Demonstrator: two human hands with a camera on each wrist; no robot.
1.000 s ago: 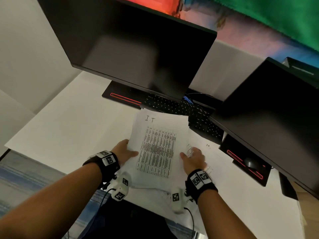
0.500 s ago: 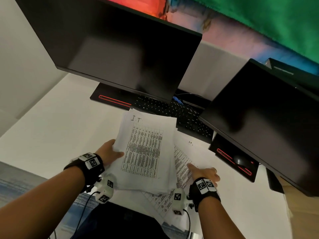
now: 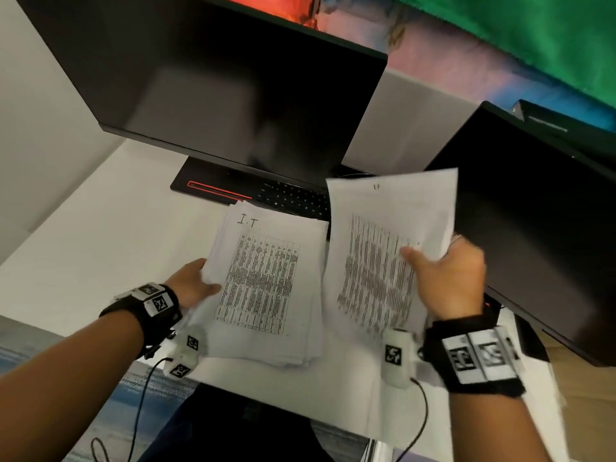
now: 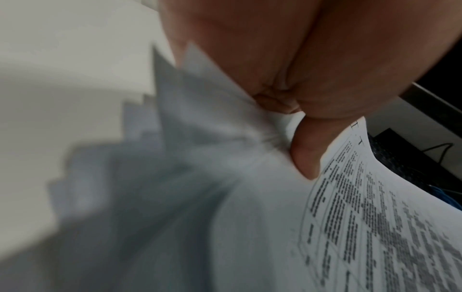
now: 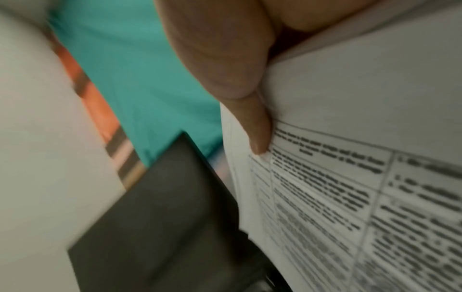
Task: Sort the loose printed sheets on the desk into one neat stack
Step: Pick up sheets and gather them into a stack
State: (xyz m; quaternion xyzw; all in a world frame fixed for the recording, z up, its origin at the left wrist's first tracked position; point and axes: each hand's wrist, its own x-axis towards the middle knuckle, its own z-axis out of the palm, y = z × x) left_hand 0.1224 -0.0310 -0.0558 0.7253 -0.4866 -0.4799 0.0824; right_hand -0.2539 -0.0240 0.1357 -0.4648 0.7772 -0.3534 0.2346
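The thick bundle of white printed sheets headed "I.T" [image 3: 266, 285] sits at centre frame in the head view, its lower edges fanned and uneven, and the left hand [image 3: 191, 283] clamps its left edge, thumb on the top page and the fingers hidden beneath. To its right, the smaller sheaf of white sheets printed with dense table text [image 3: 383, 255] is lifted clear of the white worktop [image 3: 100, 235] and tilted up toward the camera, its top edge overlapping the lower corner of the right black monitor [image 3: 540, 221]; the right hand [image 3: 450, 285] pinches its right edge, thumb pressed on the printed face. The two lots of paper lie side by side with a narrow gap between them. The left wrist view shows what the head view cannot: the thumb [image 4: 307, 158] digging into the margin of the bundle [image 4: 362, 227] so the paper puckers around it, and several stepped corners of loose pages splaying out below. The right wrist view shows the thumb [image 5: 257, 130] lying flat along the sheaf's [image 5: 350, 177] margin beside the ruled table, with at least two page edges stacked under it. Both forearms reach up from the bottom of the frame, each wearing a black wristband with marker tags. A black keyboard [image 3: 293, 198] lies above the bundle, under the left black monitor [image 3: 216, 81].
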